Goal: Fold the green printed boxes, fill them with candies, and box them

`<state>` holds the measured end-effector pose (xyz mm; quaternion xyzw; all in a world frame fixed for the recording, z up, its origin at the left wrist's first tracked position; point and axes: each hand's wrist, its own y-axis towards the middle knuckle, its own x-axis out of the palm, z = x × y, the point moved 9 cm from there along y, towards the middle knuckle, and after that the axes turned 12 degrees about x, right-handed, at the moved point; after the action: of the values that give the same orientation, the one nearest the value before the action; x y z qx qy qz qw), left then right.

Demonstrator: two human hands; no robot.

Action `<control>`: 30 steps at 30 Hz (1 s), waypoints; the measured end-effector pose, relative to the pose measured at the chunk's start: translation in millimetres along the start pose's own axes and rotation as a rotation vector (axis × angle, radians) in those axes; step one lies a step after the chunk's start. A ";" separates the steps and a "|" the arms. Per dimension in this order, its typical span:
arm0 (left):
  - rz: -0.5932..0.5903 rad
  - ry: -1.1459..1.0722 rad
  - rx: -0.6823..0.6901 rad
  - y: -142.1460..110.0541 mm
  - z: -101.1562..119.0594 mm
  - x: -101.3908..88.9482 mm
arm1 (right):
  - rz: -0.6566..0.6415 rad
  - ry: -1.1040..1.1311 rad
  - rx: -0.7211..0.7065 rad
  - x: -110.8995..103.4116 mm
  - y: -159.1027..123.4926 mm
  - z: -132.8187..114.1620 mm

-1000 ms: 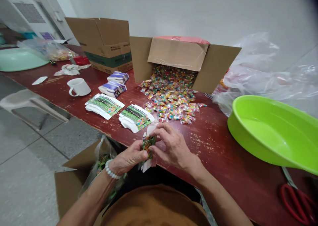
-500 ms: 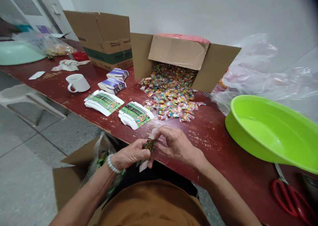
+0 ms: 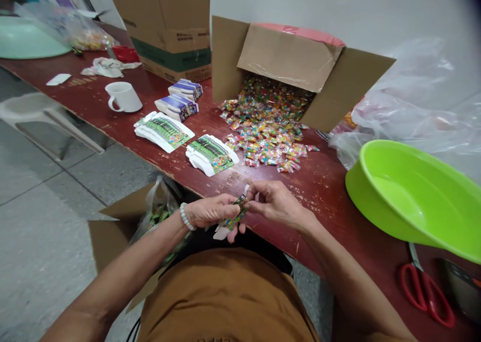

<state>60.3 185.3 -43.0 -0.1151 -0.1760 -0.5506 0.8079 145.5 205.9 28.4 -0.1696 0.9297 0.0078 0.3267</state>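
A small green printed candy box (image 3: 230, 222) with white end flaps is between my hands, just off the table's front edge. My left hand (image 3: 216, 210), with a pale bead bracelet at the wrist, grips its body between thumb and fingers. The fingers of my right hand (image 3: 273, 201) pinch the upper end by a white flap. Beyond them on the red table lie two stacks of flat green boxes, a left stack (image 3: 164, 131) and a nearer stack (image 3: 212, 154). Wrapped candies (image 3: 268, 139) spill out of a tipped carton (image 3: 278, 56) behind.
To the right stand a lime green basin (image 3: 398, 216) and red-handled scissors (image 3: 426, 292). At left are a white mug (image 3: 125, 97), purple boxes (image 3: 176, 106) and a closed-sided carton (image 3: 169, 36). Below the table edge, an open carton (image 3: 108, 241) holds a bag of green packets.
My right fingers have closed onto the box's upper flap. The box is tilted more to the right, and the head view has shifted.
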 end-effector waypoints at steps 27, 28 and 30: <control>0.593 0.108 0.315 4.5 16.8 -31.1 | 0.382 0.495 0.215 5.3 4.6 41.0; 0.635 0.146 0.351 1.6 21.2 -31.1 | 0.409 0.456 0.214 1.6 4.2 40.5; 0.758 0.222 0.407 -8.2 28.9 -33.2 | 0.435 0.394 0.210 -2.9 3.8 38.9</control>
<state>37.2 221.5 -30.4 0.0496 -0.1380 -0.1786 0.9729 169.9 215.3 -0.8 0.0697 0.9854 -0.0515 0.1464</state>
